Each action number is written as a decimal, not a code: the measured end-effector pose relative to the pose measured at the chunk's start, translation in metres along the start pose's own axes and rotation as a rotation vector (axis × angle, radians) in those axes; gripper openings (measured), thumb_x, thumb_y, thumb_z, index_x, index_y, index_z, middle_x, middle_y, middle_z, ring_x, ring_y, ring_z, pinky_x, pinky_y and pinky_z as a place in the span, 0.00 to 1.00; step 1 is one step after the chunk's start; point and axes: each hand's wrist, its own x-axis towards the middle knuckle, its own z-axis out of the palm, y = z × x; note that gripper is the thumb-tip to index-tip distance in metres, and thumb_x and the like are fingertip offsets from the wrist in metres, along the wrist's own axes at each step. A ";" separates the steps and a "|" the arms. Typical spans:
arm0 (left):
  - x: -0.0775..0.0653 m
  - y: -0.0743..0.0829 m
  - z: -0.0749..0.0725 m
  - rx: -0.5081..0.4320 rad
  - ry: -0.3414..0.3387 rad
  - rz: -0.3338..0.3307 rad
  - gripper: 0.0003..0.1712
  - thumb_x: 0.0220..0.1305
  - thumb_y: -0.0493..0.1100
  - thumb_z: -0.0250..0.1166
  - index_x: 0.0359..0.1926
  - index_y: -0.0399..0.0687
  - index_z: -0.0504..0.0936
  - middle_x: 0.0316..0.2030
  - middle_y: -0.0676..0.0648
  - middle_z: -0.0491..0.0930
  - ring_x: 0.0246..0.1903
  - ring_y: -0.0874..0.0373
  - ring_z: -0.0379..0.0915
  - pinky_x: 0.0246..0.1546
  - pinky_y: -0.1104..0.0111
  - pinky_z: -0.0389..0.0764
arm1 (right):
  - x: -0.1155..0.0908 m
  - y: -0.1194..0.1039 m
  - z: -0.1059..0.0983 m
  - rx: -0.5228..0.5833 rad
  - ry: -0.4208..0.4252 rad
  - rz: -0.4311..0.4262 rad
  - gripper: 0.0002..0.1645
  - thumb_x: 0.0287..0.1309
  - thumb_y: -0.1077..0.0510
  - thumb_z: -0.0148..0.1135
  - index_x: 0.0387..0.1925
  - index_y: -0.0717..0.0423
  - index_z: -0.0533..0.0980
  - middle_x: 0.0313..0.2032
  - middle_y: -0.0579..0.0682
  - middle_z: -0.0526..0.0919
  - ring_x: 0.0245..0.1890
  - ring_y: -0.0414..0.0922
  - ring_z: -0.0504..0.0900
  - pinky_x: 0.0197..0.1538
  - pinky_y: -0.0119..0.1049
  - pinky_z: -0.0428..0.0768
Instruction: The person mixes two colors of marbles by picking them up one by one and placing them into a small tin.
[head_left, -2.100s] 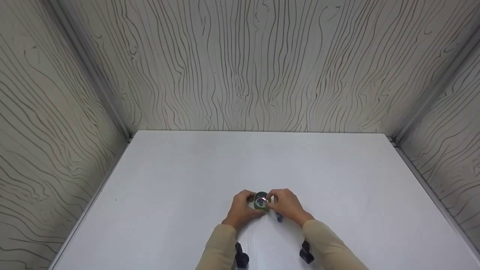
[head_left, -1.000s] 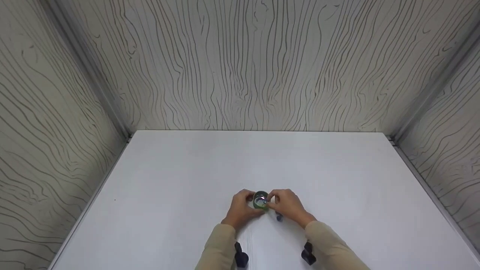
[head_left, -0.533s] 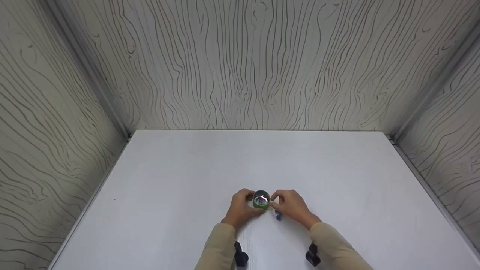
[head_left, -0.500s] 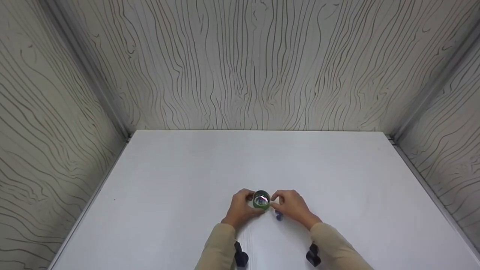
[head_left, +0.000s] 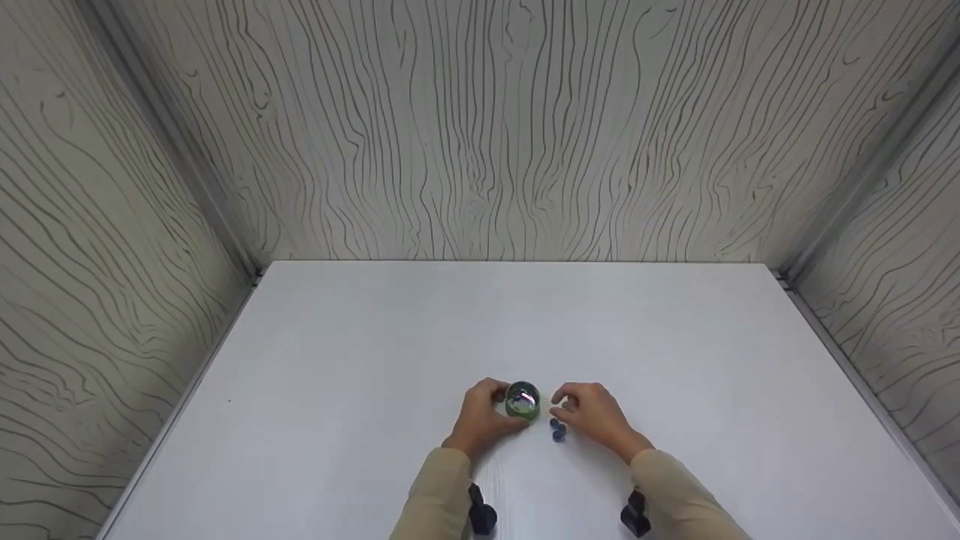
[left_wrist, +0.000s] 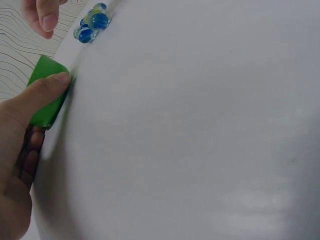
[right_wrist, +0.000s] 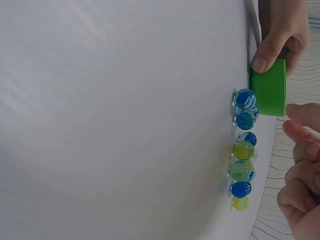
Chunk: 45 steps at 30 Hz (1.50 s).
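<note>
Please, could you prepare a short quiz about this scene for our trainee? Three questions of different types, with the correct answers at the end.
1. True or false: the left hand grips the green cup.

2. Multiple choice: in the right wrist view, the glass marbles lie
A) on a wooden tray
B) on the white table
C) on a blue cloth

3. Open question: in the head view, does the right hand touch the cup?

Key:
1. True; the thumb lies against the side of the cup.
2. B.
3. No; a gap shows between this hand and the cup.
</note>
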 end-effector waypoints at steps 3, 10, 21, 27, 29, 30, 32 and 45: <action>0.000 -0.002 0.001 0.008 0.000 0.001 0.31 0.43 0.45 0.78 0.49 0.41 0.78 0.45 0.46 0.81 0.48 0.54 0.77 0.56 0.62 0.78 | -0.001 0.002 -0.001 -0.013 0.006 0.013 0.05 0.51 0.60 0.68 0.33 0.55 0.83 0.22 0.44 0.77 0.24 0.35 0.67 0.28 0.25 0.65; 0.001 -0.002 0.001 0.010 0.006 0.006 0.31 0.42 0.45 0.78 0.49 0.42 0.78 0.45 0.47 0.81 0.48 0.55 0.77 0.55 0.63 0.78 | -0.002 0.008 -0.005 -0.042 0.026 0.023 0.05 0.50 0.60 0.69 0.32 0.54 0.83 0.24 0.44 0.81 0.26 0.35 0.68 0.29 0.25 0.67; 0.001 -0.003 0.002 -0.013 0.003 -0.003 0.31 0.42 0.45 0.78 0.49 0.43 0.78 0.45 0.47 0.81 0.49 0.55 0.76 0.57 0.62 0.78 | -0.004 0.017 -0.012 -0.026 0.039 0.052 0.06 0.50 0.61 0.69 0.33 0.55 0.84 0.29 0.48 0.85 0.24 0.35 0.66 0.28 0.24 0.64; 0.000 -0.005 0.002 -0.027 0.005 0.013 0.31 0.42 0.45 0.78 0.49 0.42 0.78 0.45 0.47 0.81 0.47 0.55 0.76 0.55 0.63 0.78 | -0.005 0.020 -0.014 -0.006 0.051 0.082 0.05 0.50 0.61 0.69 0.32 0.54 0.84 0.36 0.51 0.88 0.23 0.34 0.65 0.27 0.25 0.63; 0.000 -0.005 0.002 -0.029 0.006 0.012 0.31 0.42 0.45 0.78 0.49 0.42 0.78 0.45 0.47 0.81 0.47 0.55 0.76 0.55 0.63 0.78 | -0.004 0.020 -0.014 -0.006 0.048 0.099 0.06 0.50 0.61 0.69 0.33 0.54 0.84 0.34 0.49 0.87 0.23 0.35 0.66 0.27 0.25 0.62; 0.000 -0.005 0.002 -0.028 0.007 0.009 0.31 0.42 0.45 0.78 0.49 0.42 0.78 0.45 0.47 0.81 0.47 0.56 0.76 0.55 0.63 0.78 | -0.004 0.020 -0.014 -0.006 0.048 0.107 0.06 0.50 0.61 0.69 0.33 0.54 0.84 0.31 0.49 0.86 0.23 0.35 0.66 0.27 0.25 0.62; 0.000 -0.005 0.003 -0.021 0.008 0.004 0.30 0.42 0.46 0.78 0.49 0.43 0.78 0.45 0.48 0.81 0.47 0.56 0.76 0.55 0.64 0.78 | -0.005 0.020 -0.014 -0.012 0.044 0.118 0.06 0.50 0.61 0.69 0.33 0.55 0.84 0.26 0.46 0.83 0.23 0.36 0.66 0.26 0.25 0.62; 0.001 -0.005 0.002 -0.030 0.001 0.003 0.31 0.42 0.46 0.78 0.49 0.44 0.78 0.45 0.48 0.81 0.48 0.56 0.76 0.56 0.64 0.78 | -0.008 0.025 -0.020 -0.018 0.012 0.184 0.06 0.51 0.61 0.69 0.35 0.54 0.83 0.21 0.45 0.72 0.26 0.39 0.67 0.28 0.27 0.61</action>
